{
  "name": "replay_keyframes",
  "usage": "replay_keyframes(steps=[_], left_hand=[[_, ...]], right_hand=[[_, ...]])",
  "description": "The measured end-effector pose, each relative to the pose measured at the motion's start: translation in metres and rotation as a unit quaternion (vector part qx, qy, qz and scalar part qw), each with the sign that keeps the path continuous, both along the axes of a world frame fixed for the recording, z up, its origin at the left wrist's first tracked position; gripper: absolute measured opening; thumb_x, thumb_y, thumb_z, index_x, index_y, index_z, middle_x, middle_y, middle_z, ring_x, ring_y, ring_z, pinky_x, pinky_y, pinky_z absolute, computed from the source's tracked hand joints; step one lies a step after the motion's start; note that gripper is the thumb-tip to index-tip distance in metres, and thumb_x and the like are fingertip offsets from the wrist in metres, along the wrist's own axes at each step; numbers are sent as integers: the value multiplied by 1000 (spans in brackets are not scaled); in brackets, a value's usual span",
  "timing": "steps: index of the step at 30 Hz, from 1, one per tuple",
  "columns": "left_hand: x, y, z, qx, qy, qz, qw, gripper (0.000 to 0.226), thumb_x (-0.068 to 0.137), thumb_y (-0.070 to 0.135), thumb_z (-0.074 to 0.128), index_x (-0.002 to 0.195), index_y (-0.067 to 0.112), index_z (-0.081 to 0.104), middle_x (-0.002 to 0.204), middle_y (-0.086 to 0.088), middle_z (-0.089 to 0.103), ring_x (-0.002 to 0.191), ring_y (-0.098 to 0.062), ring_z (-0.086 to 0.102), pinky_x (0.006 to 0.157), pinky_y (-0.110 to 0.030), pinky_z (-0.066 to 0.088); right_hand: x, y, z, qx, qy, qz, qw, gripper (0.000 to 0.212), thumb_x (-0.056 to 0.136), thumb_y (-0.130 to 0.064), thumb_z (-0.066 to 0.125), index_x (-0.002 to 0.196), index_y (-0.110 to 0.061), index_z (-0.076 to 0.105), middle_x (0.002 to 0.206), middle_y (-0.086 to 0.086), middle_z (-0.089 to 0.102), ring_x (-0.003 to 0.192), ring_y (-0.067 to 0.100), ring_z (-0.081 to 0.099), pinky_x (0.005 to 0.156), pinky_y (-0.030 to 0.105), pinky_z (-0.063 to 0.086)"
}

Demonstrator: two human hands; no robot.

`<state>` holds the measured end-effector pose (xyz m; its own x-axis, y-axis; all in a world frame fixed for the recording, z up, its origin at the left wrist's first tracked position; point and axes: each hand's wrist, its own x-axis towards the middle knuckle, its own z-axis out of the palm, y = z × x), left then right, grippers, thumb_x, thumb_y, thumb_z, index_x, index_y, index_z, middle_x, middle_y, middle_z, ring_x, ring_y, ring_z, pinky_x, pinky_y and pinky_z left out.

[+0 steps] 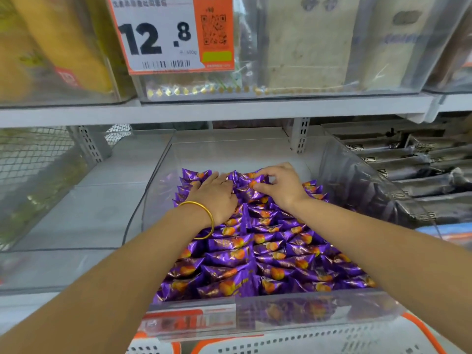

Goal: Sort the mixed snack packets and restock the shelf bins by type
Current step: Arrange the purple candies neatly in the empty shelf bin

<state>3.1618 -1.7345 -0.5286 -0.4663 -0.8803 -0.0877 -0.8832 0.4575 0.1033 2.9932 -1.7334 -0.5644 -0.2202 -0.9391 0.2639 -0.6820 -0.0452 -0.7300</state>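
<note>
A clear plastic shelf bin [357,169] in the middle of the lower shelf holds several rows of purple snack packets [245,254] with orange pictures. My left hand [217,195], with a gold bangle at the wrist, lies flat on the back rows at the left, fingers fairly straight. My right hand [278,185] is beside it on the back rows, its thumb and curled fingers pinching a purple packet [251,181]. The rear third of the bin is bare.
Left of it stands an empty clear bin [76,215]. A bin of dark grey packets [413,169] is on the right. The upper shelf [229,111] carries bins with yellow and beige packs and a 12.8 price tag [163,34]. A white-and-orange basket [306,341] sits below.
</note>
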Motion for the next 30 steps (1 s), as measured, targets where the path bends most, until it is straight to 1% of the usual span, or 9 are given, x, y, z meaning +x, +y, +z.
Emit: replay_keyframes(steps=[4, 8, 14, 16, 20, 22, 24, 27, 30], left_hand=[[1, -2, -1, 4, 11, 1, 1000, 49, 101, 25, 28, 147, 8, 23, 158, -8, 9, 146, -22, 2, 118, -44, 11], [3, 4, 6, -4, 30, 3, 1000, 51, 101, 23, 30, 148, 7, 20, 158, -10, 10, 146, -23, 3, 119, -39, 9], [11, 37, 29, -5, 140, -3, 990, 48, 101, 18, 33, 146, 4, 26, 157, -12, 13, 146, -21, 7, 114, -24, 5], [18, 67, 35, -28, 258, -25, 965, 43, 99, 16, 42, 140, 5, 38, 153, -11, 27, 142, -20, 21, 110, -17, 11], [40, 166, 29, 8, 511, -146, 847, 31, 86, 22, 49, 116, 26, 57, 128, 0, 56, 120, -13, 51, 99, -21, 41], [47, 211, 5, 57, 517, -188, 833, 29, 88, 19, 48, 113, 24, 59, 122, 2, 58, 115, -7, 53, 89, -19, 47], [47, 244, -32, 127, 487, -175, 846, 26, 90, 16, 51, 110, 28, 60, 120, 9, 57, 114, 1, 52, 84, -14, 47], [36, 268, -100, 227, 380, -114, 889, 29, 92, 1, 51, 110, 21, 62, 107, 14, 56, 99, 9, 52, 84, -10, 43], [27, 277, -159, 293, 271, -51, 916, 27, 96, 7, 45, 116, 17, 60, 108, 12, 53, 107, -6, 52, 93, -19, 40]], right_hand=[[19, -2, -2, -6, -26, -17, 999, 21, 86, -17, 69, 105, -12, 65, 109, 8, 46, 87, 24, 57, 90, 37, 51], [15, 1, 3, 16, 33, -31, 999, 24, 87, -17, 66, 110, -13, 60, 120, 9, 47, 89, 13, 45, 81, 15, 35], [8, 28, 39, 51, 18, -29, 998, 35, 86, -8, 66, 119, -13, 55, 135, 12, 44, 94, 20, 55, 80, 22, 41], [7, 64, 64, 4, 2, -14, 1000, 30, 86, -2, 63, 113, -14, 59, 128, 9, 53, 87, 16, 55, 77, 24, 44], [11, 196, 98, -35, -59, 108, 992, 24, 85, 1, 63, 85, -23, 61, 86, -1, 65, 61, 9, 58, 52, 22, 50], [8, 245, 88, 67, -84, 199, 974, 18, 84, 0, 64, 89, -17, 63, 81, 4, 65, 64, 14, 64, 49, 26, 53], [-1, 267, 51, 234, -83, 250, 936, 14, 87, -5, 63, 97, -14, 64, 92, 7, 65, 74, 20, 69, 51, 29, 55], [-21, 277, -56, 453, 17, 227, 862, 16, 92, -8, 58, 107, -13, 61, 94, 7, 59, 77, 20, 66, 56, 28, 56], [-44, 294, -166, 550, 113, 176, 809, 33, 94, -12, 55, 127, -16, 52, 97, -3, 56, 83, 19, 61, 68, 29, 54]])
